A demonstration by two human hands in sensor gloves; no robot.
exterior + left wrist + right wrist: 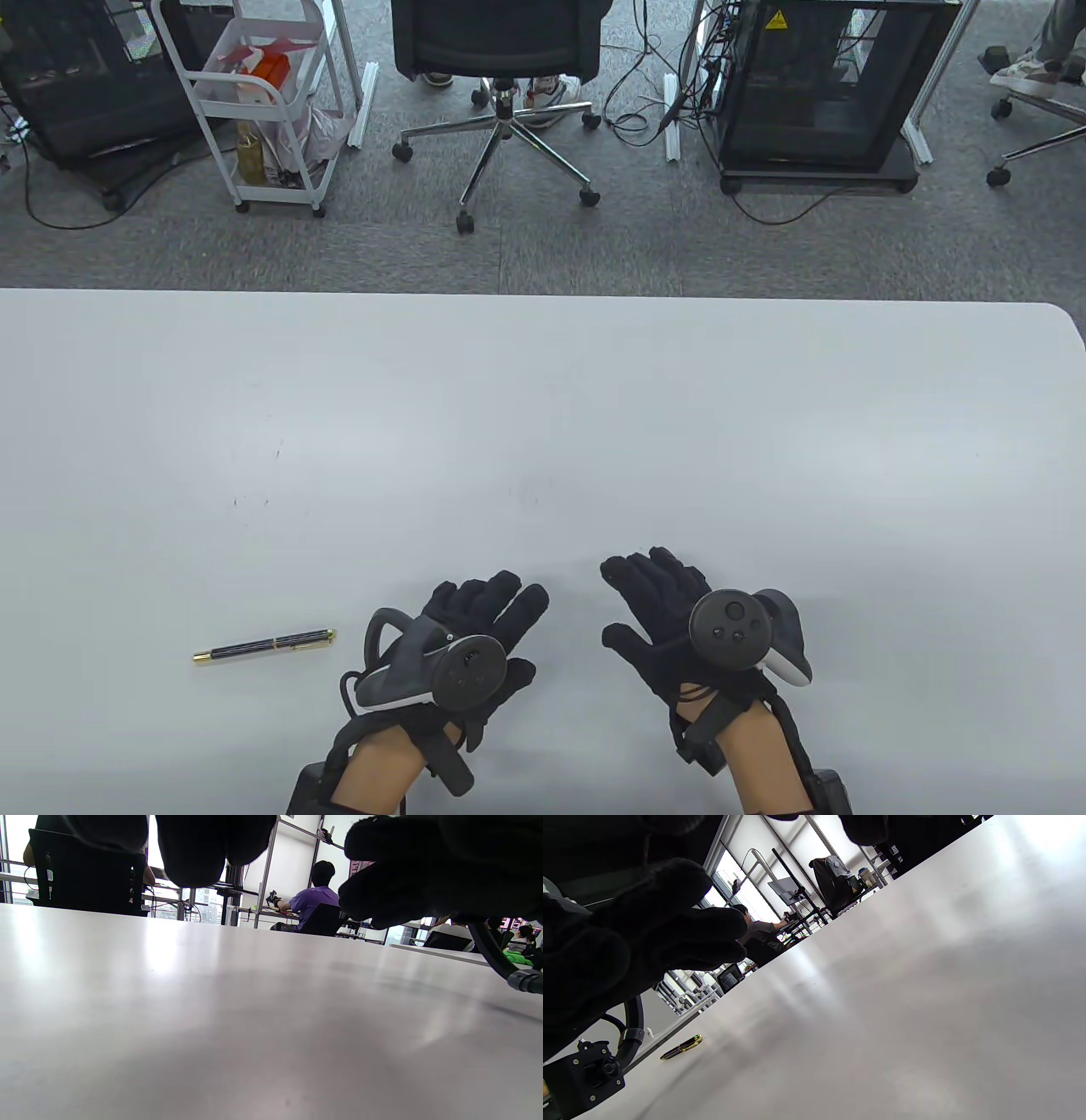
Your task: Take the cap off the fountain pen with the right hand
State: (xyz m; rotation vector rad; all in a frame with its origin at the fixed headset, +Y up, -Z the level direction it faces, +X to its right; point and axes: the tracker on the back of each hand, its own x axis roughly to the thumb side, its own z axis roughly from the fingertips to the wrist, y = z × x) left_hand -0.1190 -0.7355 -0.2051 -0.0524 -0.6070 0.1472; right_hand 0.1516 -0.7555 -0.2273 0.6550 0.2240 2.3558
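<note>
We see the fountain pen point(264, 646) lying flat on the white surface point(543, 441), near the front edge and just to the left of our left hand point(462, 632), with a clear gap between them. The pen is dark with gold ends, lies almost crosswise with its right end tipped slightly away from us, and its fountain pen cap point(303, 639) is on the barrel, at the end nearer the left hand.

Our left hand hangs low over the surface with its fingers spread loosely forward, released and grasping nothing; its tracker point(441, 671) sits on the back of the hand. In the left wrist view the gloved fingers point(203, 849) hang above the bare surface without closing on anything.

Our right hand point(657, 615) is well to the right of the pen, with the left hand between the two. Its fingers are also released and stretched forward, and it grips nothing; its tracker point(742, 632) rides on the back of the hand. From the right wrist view we can make out the pen point(681, 1047) as a small dark-and-gold shape lying on the surface beyond the left hand point(628, 946)

Across the floor beyond the surface stand an office chair point(501, 51) and a white cart point(263, 93)
</note>
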